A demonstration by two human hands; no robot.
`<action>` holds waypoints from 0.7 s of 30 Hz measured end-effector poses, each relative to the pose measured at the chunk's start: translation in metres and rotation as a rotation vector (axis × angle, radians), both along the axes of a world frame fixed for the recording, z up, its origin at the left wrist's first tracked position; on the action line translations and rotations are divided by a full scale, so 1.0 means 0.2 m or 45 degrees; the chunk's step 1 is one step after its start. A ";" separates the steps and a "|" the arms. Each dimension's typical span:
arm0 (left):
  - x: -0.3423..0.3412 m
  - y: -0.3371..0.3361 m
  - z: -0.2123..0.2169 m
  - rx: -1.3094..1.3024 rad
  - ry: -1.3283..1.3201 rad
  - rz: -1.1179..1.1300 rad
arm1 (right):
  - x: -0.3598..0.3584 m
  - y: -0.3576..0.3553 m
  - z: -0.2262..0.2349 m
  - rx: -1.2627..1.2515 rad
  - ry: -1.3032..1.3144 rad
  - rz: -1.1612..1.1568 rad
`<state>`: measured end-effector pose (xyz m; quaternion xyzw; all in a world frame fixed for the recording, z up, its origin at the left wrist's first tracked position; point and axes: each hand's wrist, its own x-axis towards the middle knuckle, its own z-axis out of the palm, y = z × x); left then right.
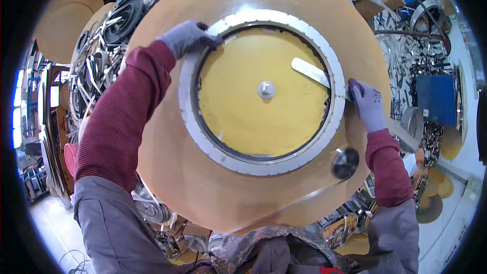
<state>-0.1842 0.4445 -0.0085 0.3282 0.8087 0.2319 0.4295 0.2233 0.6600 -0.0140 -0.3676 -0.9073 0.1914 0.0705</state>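
A pale grey ring (188, 116) with a notched rim lies on a large round tan board (218, 193). Inside it sits a yellow disc (233, 116) with a metal bolt (266, 90) at its centre. My left hand (186, 39), gloved in grey, curls its fingers over the ring's upper left. At the ring's right side, my gloved right hand (366, 102) is closed around a flat pale strip (310, 72). The strip's rounded end lies over the disc, its middle is hidden by the ring and my hand, and a pale length appears beyond my wrist.
A dark round piece (345, 163), blurred, is near the board's lower right. Tangled strips and black rings (123, 20) are heaped at left, with more metal scraps (395, 61) at right. A blue panel (436, 100) stands at far right; tan discs (71, 20) stand at upper left.
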 end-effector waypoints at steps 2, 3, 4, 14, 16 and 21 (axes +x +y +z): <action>0.03 -0.05 0.02 0.007 -0.103 0.075 | -0.03 0.09 -0.01 -0.158 0.013 0.122; 0.04 -0.08 -0.01 -0.007 -0.135 0.144 | -0.12 0.08 0.03 -0.281 -0.059 0.103; 0.05 -0.12 -0.02 -0.007 -0.157 0.200 | -0.23 0.03 0.11 -0.403 -0.136 0.085; 0.17 -0.37 0.17 0.340 -0.246 0.354 | -0.29 -0.01 0.30 -1.053 0.421 0.077; 0.23 -0.43 0.31 0.442 -0.126 0.322 | -0.25 -0.10 0.41 -1.054 0.579 0.037; 0.48 -0.67 0.66 0.908 -0.090 0.462 | -0.04 -0.46 0.83 -0.669 0.638 0.046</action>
